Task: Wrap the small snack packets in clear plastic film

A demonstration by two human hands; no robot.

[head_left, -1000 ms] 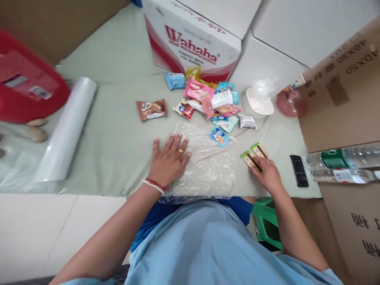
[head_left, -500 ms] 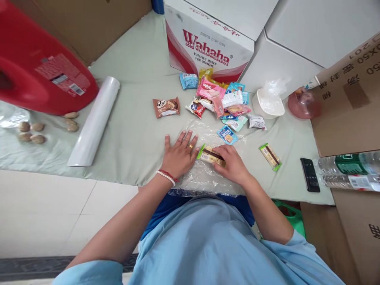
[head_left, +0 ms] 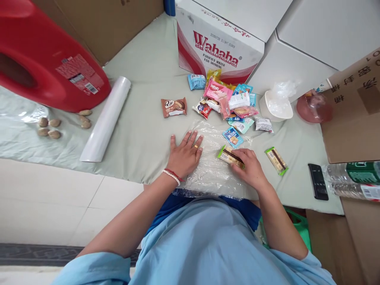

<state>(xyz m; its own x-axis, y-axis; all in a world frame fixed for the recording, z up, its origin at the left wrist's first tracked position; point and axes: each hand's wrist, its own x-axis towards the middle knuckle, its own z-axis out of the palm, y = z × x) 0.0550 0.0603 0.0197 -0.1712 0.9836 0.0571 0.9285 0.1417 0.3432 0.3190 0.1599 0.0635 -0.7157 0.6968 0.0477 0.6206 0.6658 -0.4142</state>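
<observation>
My left hand lies flat, fingers stretched, over the left side of a clear plastic sheet spread on the cloth. On the sheet's right part, my right hand grips the right end of a wrapped snack bar with green ends and a dark middle stripe. Just beyond that bar lies a small blue snack packet. Another green-ended snack bar rests farther right. A brown wafer packet is beyond my left hand, left of a heap of mixed snack packets.
A roll of plastic film, a red jug and several nuts are on the left. A Wahaha carton stands behind. To the right are a white bowl, a black phone-like device and plastic bottles.
My right hand has shifted the snack bar to the right over the sheet, away from my left hand. My left hand stays flat on the sheet. The whole view has shifted slightly.
</observation>
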